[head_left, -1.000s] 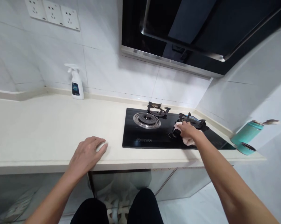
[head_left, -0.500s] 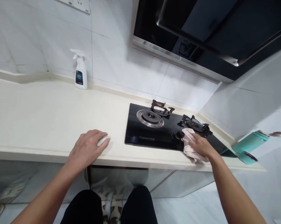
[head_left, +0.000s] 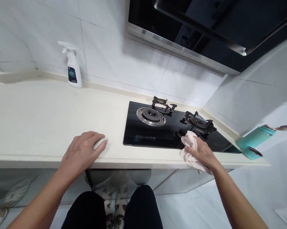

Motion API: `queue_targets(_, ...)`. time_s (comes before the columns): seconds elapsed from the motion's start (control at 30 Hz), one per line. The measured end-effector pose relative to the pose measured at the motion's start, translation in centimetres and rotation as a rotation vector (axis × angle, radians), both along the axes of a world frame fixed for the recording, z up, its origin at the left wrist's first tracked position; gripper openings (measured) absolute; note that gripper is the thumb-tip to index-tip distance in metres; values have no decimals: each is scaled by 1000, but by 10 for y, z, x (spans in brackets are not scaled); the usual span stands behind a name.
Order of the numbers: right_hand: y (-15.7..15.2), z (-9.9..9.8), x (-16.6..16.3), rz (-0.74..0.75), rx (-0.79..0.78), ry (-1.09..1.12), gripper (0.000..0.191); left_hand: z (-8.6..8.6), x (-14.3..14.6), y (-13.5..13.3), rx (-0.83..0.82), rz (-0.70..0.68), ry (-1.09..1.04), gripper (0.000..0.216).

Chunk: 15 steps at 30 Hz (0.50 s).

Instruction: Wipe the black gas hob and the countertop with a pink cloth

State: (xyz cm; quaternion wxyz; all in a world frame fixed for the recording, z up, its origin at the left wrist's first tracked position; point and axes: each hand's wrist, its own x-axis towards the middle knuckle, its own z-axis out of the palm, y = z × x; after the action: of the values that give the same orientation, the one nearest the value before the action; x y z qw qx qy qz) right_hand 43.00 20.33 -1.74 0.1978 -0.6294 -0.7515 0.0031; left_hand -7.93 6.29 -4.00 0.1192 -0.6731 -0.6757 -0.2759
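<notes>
Head view: the cloth (head_left: 189, 143) is bunched in the right hand (head_left: 202, 153), gripped between thumb and fingers—at the front edge of the stove (head_left: 170, 127), just beside the knobs (head_left: 181, 132). The left hand (head_left: 82, 149) rests on the surface (head_left: 50, 117) left of the stove, holding nothing, thumb apart from the fingers—well away from the cloth.

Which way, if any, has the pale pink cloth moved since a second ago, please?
Yes: judged against the fixed cooktop, the pale pink cloth in the right hand has moved toward the person, now lying across the cooktop's front edge.
</notes>
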Motion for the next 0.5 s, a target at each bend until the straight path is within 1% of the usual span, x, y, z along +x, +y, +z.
queue_targets(0.07,-11,2,-16,-12,-32,61,61,1,0,0,-4,1,-5,42)
queue_targets(0.1,-18,4,-26,8,-58,101,58,1,0,0,-6,-1,-7,43)
queue_targets(0.2,-40,9,-68,167,-115,176,49,1,-1,1,-19,-3,-19,44)
queue_targets(0.27,-45,13,-102,300,-117,162,45,1,-2,2,-34,7,-42,44)
queue_targets(0.33,-36,20,-133,404,-127,170,40,2,-2,2,-48,24,-81,43)
queue_targets(0.37,-27,26,-145,427,-119,185,39,3,-2,2,-55,31,-101,43)
queue_targets(0.4,-15,33,-154,421,-86,194,39,4,-2,2,-61,37,-119,42)
queue_targets(0.43,-1,41,-160,380,-26,187,40,5,-2,1,-67,38,-134,42)
queue_targets(0.5,31,56,-164,193,98,124,46,7,-1,-1,-67,29,-152,40)
